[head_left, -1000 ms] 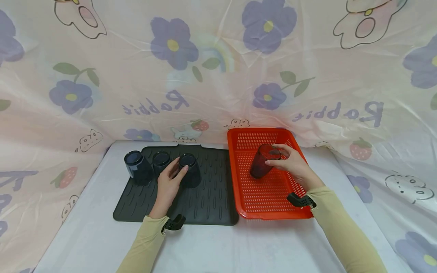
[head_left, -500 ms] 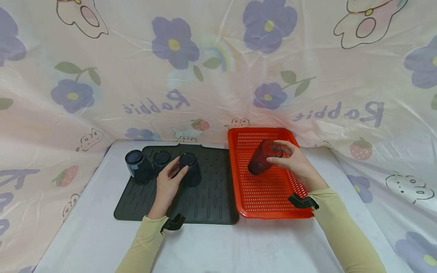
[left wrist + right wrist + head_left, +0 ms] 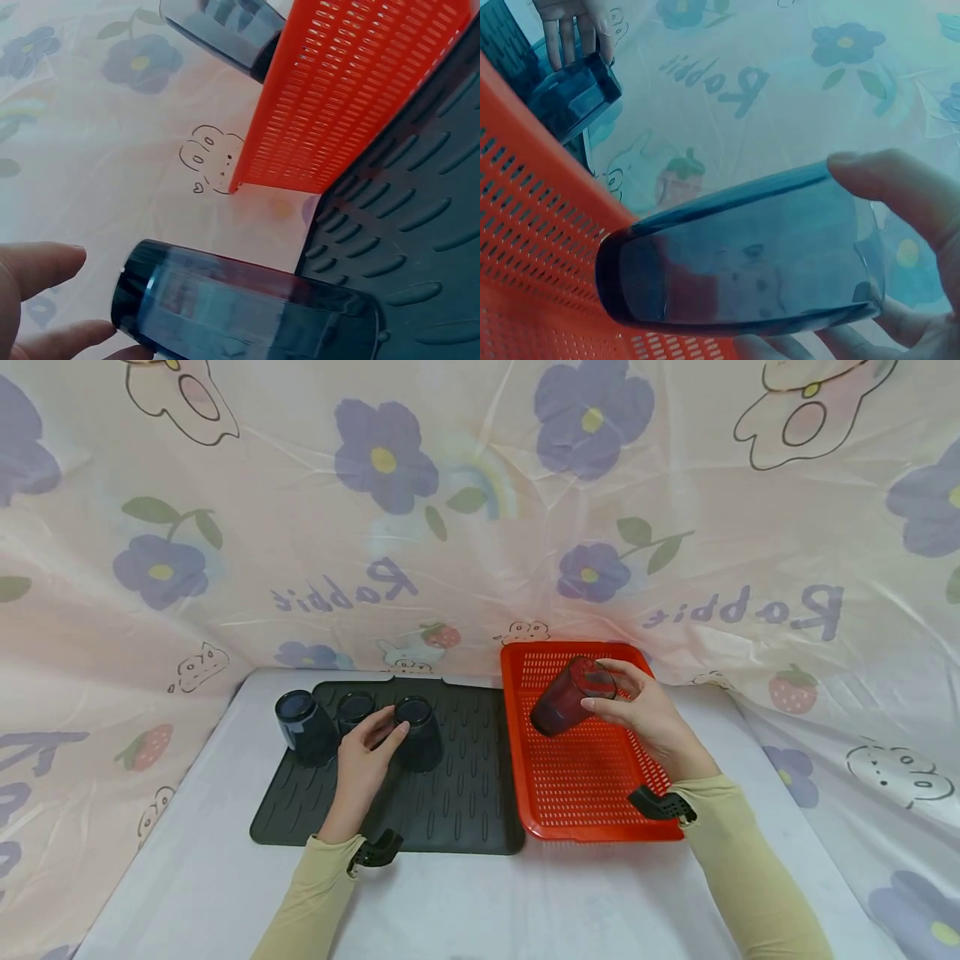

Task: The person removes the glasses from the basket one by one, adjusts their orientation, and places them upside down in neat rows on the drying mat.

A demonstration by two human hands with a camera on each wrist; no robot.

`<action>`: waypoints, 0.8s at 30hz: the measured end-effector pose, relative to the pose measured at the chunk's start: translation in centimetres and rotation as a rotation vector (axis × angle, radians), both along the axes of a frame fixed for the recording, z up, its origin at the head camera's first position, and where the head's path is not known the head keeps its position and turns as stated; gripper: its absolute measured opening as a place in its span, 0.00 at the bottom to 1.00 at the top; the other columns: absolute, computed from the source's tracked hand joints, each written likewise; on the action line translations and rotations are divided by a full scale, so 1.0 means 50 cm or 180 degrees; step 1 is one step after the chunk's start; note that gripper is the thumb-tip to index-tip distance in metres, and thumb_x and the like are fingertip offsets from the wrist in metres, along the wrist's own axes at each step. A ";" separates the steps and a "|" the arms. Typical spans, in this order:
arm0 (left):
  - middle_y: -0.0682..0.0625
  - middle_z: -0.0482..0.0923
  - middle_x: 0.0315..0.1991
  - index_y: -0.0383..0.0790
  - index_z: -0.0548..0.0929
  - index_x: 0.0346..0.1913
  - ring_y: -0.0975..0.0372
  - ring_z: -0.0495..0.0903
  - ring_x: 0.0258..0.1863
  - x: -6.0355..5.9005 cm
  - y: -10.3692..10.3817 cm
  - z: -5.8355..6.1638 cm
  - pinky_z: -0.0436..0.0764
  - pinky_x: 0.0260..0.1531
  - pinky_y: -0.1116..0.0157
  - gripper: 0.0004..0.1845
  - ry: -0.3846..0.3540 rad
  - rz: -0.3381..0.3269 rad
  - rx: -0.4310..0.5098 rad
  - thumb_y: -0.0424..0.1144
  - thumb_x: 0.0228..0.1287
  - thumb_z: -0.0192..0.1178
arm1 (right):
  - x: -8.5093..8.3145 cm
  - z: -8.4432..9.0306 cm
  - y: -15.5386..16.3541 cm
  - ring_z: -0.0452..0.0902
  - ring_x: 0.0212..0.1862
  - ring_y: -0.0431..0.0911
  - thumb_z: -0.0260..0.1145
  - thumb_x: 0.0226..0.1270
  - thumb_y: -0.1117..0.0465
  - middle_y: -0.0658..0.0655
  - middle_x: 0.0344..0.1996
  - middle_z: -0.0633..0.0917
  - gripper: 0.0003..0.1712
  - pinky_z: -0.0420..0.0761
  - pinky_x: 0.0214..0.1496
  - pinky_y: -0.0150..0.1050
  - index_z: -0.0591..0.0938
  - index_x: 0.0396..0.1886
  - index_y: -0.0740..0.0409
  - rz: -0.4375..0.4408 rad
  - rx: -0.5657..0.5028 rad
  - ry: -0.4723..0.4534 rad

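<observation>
My right hand (image 3: 637, 706) grips a dark tinted drinking glass (image 3: 566, 695) by its open end, thumb on the near side and fingers round the far side. The glass tilts over the red basket (image 3: 528, 814), its base pointing left; the right wrist view shows its clear, hollow body. On the dark drying mat (image 3: 465, 793), three similar glasses stand upside down in a row. Beside the rightmost standing glass (image 3: 420, 739) is my left hand (image 3: 365, 760), with its fingers spread around the upturned base. In the left wrist view, its fingertips (image 3: 94, 330) lie right at the base edge.
Left of that hand stand the middle glass (image 3: 354, 712) and the leftmost glass (image 3: 306, 731), close together. The basket's slotted wall borders the mat's right side. A patterned curtain (image 3: 465, 568) hangs directly behind the white table (image 3: 450, 910).
My right hand has raised the held glass within the basket area and tipped it further, its base swinging left. My left hand has drawn slightly left from the rightmost standing glass, which stays put.
</observation>
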State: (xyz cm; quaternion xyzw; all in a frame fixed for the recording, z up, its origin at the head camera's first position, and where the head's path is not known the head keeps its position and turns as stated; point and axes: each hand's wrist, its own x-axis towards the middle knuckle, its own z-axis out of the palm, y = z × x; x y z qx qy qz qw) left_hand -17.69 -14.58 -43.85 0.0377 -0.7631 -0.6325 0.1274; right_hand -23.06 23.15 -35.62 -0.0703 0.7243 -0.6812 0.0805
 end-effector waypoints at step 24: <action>0.46 0.72 0.62 0.37 0.72 0.65 0.58 0.73 0.60 0.045 0.018 0.067 0.75 0.54 0.68 0.28 0.0112 -0.0341 0.0095 0.40 0.64 0.64 | 0.005 0.018 -0.070 0.79 0.47 0.45 0.63 0.67 0.70 0.58 0.57 0.73 0.31 0.82 0.47 0.43 0.63 0.67 0.58 0.0137 -0.0888 -0.0176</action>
